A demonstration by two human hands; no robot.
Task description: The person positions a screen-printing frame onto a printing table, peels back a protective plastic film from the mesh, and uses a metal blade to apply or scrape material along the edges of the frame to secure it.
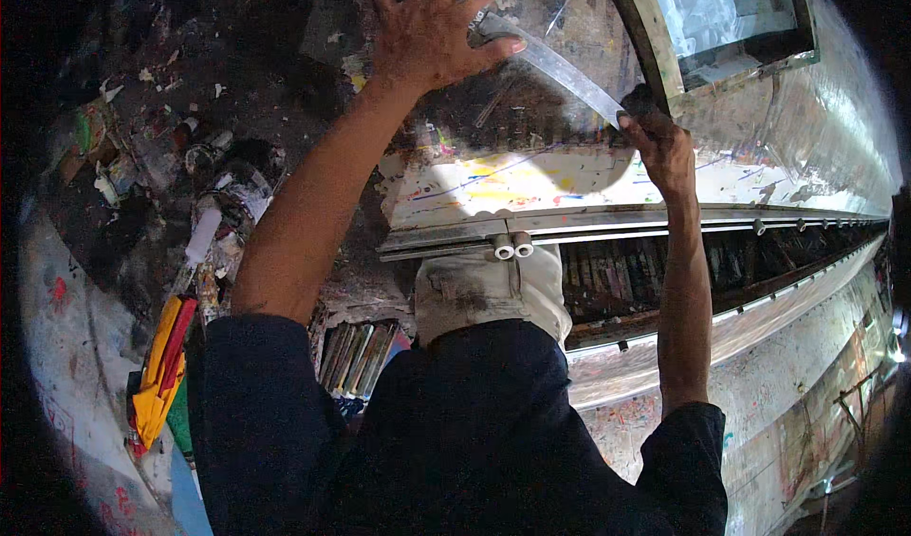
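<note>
Roughly mid-job, by the look of it. Far left of the fingers, a heap of paint-crusted tubes and jars (213, 190) lies on the dark bench, with a yellow-and-red bundle (161, 365) nearer the person's sleeve; none of it is being touched.

Left hand (432, 28): fingers spread wide and flat, palm pressed down on a clear sheet (560, 14) over the paint-smeared surface. The thumb rests on the upper end of a long clear strip (550, 62), ruler-like. It pins rather than grips.

Right hand (660, 142): fingers curled shut at the strip's lower end. Whether they pinch the strip itself or a small tool laid against it, I cannot tell; the fingertips are in shadow.

Just below both hands runs a white board (512, 180) streaked with yellow and blue, then a metal rail (664, 225). Beyond the right fingers sits a framed panel (721, 14).

Judgement: strip placed and held, so alignment seems done; no fresh line or cut shows along it, so the stroke itself seems left.
</note>
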